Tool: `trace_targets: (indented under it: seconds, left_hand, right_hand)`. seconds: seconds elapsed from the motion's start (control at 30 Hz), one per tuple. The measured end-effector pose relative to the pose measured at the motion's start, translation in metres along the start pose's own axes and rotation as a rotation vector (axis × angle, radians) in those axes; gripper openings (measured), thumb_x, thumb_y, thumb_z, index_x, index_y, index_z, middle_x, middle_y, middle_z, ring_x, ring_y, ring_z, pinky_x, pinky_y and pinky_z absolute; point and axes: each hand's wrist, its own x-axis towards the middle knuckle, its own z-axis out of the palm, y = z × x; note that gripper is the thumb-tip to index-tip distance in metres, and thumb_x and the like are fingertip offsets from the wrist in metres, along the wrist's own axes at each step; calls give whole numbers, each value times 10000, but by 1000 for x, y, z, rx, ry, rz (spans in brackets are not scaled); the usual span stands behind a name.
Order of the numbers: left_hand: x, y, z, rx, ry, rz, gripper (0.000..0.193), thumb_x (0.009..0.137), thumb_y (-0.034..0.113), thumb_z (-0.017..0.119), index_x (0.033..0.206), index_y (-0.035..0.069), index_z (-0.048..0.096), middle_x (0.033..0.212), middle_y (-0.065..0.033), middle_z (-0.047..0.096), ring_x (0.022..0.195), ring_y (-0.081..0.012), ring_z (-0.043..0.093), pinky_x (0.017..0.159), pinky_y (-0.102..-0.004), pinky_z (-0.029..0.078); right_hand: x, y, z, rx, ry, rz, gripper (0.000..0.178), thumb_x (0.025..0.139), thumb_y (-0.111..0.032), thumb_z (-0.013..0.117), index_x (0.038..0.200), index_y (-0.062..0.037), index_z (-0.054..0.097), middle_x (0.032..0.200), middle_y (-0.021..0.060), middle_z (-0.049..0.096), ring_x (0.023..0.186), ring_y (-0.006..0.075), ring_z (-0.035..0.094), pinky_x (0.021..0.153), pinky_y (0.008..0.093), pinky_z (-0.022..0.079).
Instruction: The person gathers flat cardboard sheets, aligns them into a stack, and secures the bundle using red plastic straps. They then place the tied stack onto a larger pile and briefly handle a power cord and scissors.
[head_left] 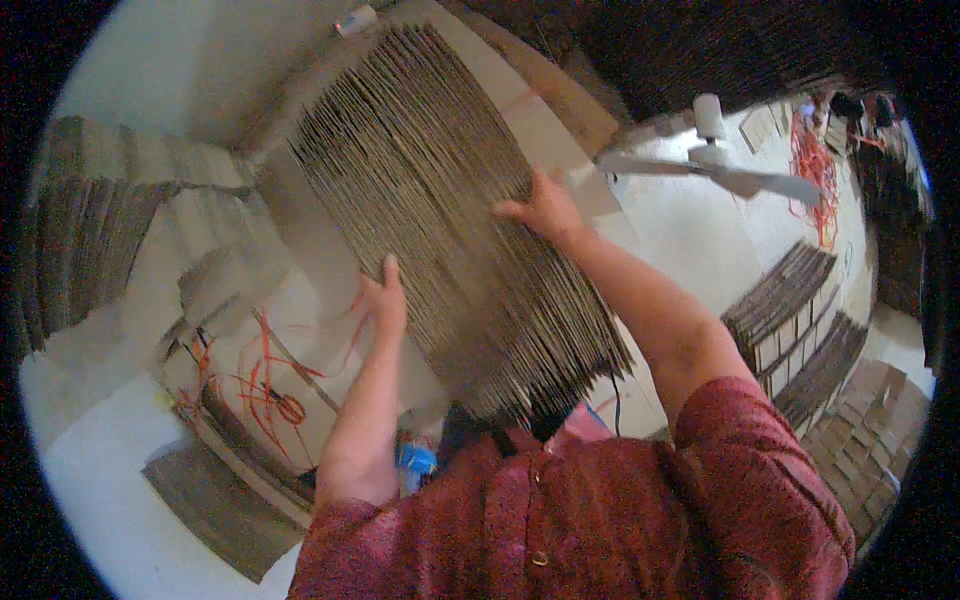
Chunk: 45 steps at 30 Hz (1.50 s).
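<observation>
A long stack of brown cardboard sheets (430, 190) lies in front of me, its many thin edges facing up in close rows. My left hand (387, 303) is against the left side of the stack, thumb raised at its edge and the other fingers partly hidden. On the right side, my right hand (548, 210) grips the stack's edge, with the thumb reaching over the top and the fingers along the side. The two hands clasp the stack between them. Its near end, close to my body, is slightly blurred.
More cardboard stacks (80, 240) stand at the left wall. Orange strapping (285, 405) lies tangled at lower left, near a blue object (417, 460). A fan with pale blades (715, 172) is at right, beyond which are bundled cardboard piles (785, 295) and more orange strapping (815, 165).
</observation>
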Motion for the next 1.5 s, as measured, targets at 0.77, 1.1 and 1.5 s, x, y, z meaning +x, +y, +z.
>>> trace_targets:
  seconds: [0.77,1.1,1.5]
  left_hand:
    - [4,12,-47,349,94,368,741,796,342,609,1309,-64,261,1386,-269,208,1291,-389,203,1040,-496,164]
    - [-1,96,15,546,-351,831,683,808,350,560,1350,42,281,1452,-133,163,1333,-325,149,1030,-564,119]
    - [35,165,57,405,-57,1042,566,855,420,450,1282,51,403,1397,-132,289,1269,-320,284,994,-529,247]
  right_hand:
    - [-26,-20,33,-118,125,86,735,624,-598,680,973,12,465,907,231,571,872,382,552,752,434,436]
    - [-28,-33,50,-103,145,58,745,679,-567,646,1114,-2,431,1004,228,561,955,390,537,803,432,439]
    - [-21,-13,64,-314,156,57,930,632,-613,653,1228,44,371,1039,215,557,896,364,573,733,428,483]
